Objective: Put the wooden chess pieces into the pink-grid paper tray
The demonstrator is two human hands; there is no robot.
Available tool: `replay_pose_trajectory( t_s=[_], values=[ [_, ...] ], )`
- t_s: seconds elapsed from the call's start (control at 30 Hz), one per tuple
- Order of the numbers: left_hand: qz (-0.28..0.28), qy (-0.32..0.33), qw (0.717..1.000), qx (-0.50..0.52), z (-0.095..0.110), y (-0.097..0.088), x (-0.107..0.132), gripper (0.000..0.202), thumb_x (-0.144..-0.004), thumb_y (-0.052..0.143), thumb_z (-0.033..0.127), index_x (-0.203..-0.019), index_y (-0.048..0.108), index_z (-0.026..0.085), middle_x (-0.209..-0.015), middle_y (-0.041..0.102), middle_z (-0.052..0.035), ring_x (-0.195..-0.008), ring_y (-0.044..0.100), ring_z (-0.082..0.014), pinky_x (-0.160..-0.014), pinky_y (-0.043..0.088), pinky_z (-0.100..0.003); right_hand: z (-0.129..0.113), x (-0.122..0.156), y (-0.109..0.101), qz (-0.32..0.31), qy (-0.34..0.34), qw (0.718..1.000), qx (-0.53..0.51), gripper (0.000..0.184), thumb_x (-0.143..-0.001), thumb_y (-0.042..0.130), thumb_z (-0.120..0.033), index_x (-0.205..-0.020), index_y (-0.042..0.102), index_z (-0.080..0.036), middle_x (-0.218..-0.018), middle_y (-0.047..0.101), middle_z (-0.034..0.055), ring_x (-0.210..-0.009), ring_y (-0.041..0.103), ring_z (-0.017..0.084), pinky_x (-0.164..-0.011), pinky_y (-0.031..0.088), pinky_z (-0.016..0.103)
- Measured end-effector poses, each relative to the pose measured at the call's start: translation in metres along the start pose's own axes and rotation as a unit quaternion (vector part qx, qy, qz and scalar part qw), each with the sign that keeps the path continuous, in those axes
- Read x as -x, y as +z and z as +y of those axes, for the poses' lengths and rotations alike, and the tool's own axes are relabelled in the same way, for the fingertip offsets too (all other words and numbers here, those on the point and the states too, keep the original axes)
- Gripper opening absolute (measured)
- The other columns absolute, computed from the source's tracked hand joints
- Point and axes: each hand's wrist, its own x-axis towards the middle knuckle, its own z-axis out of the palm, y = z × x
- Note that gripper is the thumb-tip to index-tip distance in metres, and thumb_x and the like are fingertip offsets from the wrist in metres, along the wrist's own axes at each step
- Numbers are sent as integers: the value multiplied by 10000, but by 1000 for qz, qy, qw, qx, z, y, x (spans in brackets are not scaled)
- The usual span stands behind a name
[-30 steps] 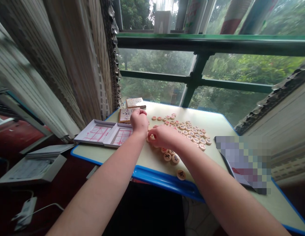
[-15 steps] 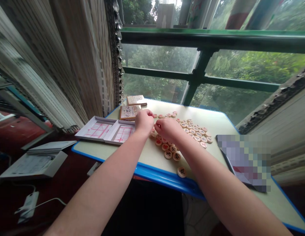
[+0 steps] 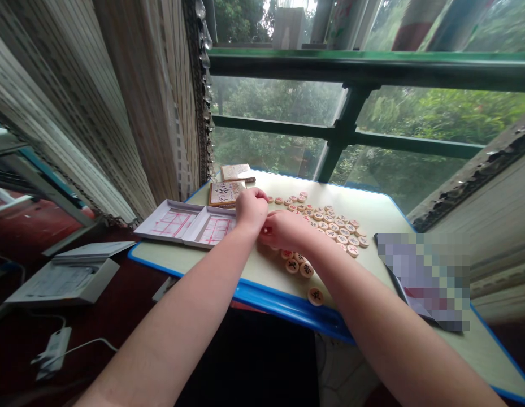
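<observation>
Many round wooden Chinese chess pieces [image 3: 336, 226], marked with red or black characters, lie face up in a cluster on the pale table. My left hand [image 3: 251, 209] is curled closed at the cluster's left edge; whatever its fingers hold is hidden. Just right of it and slightly nearer me, my right hand [image 3: 285, 229] reaches down with bent fingers closed on a chess piece [image 3: 267, 230], only partly visible. Beside my left wrist lies an open white box [image 3: 190, 226] with a red grid inside. One lone piece [image 3: 315, 296] sits near the front edge.
Two flat decorated boxes [image 3: 226, 192] lie at the table's back left. A dark-edged tablet-like object [image 3: 419, 282], blurred out, is on the right. The table has a blue rim [image 3: 283, 302]. Against the back stands a window, with curtains [image 3: 152, 102] on both sides.
My right hand has moved slightly down and left over the nearer pieces, closing on one. My left hand stays about where it was. The whole view has shifted slightly.
</observation>
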Motion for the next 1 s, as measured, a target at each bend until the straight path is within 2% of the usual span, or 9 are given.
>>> replay_pose_trajectory(
  t_s=[0.17, 0.33, 0.43, 0.57, 0.73, 0.87, 1.0],
  values=[
    [15, -2, 999, 33, -1, 2, -1, 204, -536, 434, 41, -536, 574, 188, -525, 563, 17, -581, 544, -157, -581, 391, -270, 8, -1, 3, 23, -37, 999, -23, 291, -853, 430, -239, -870, 716, -189, -1006, 670, 62, -776, 580, 165, -625, 385, 255],
    [35, -18, 998, 55, 2, 1, -1, 203, -534, 415, 51, -537, 563, 190, -504, 545, 20, -557, 520, -150, -555, 377, -263, 19, -11, 19, 114, -4, 993, -11, 286, -851, 437, -213, -995, 683, -196, -1109, 632, 76, -912, 571, 198, -747, 424, 284],
    [36, -26, 997, 57, 3, 0, -1, 201, -532, 411, 61, -534, 565, 190, -494, 539, 19, -557, 517, -152, -551, 374, -262, 24, -17, 25, 104, -37, 994, 0, 293, -854, 432, -176, -986, 691, -212, -1109, 654, 57, -995, 544, 210, -855, 406, 311],
    [24, -26, 998, 52, 1, 1, -2, 194, -540, 426, 78, -546, 585, 188, -497, 550, 16, -558, 525, -154, -566, 386, -267, 26, -17, 22, 87, 1, 996, 15, 273, -839, 455, -161, -969, 691, -203, -1071, 673, 68, -1017, 544, 235, -823, 420, 314],
    [20, -23, 998, 54, -1, 3, -2, 196, -541, 430, 83, -554, 593, 190, -504, 566, 14, -570, 547, -158, -580, 401, -271, 26, -14, 16, 61, 57, 996, -16, 232, -842, 493, -224, -1005, 657, -213, -982, 675, 79, -883, 593, 222, -687, 427, 292],
    [21, -30, 998, 52, 2, 1, 0, 208, -552, 424, 80, -563, 601, 188, -516, 580, 10, -578, 562, -161, -582, 413, -270, 28, -16, 17, 90, 66, 992, -50, 270, -790, 563, -173, -1050, 636, -193, -1060, 643, 81, -835, 596, 173, -712, 429, 262],
    [26, -27, 998, 44, 3, 0, -1, 204, -553, 429, 78, -561, 601, 187, -520, 586, 9, -582, 562, -160, -586, 415, -268, 31, -17, 18, 96, 78, 990, -64, 232, -783, 555, -135, -970, 690, -167, -988, 676, 82, -825, 606, 164, -757, 436, 251]
  ],
)
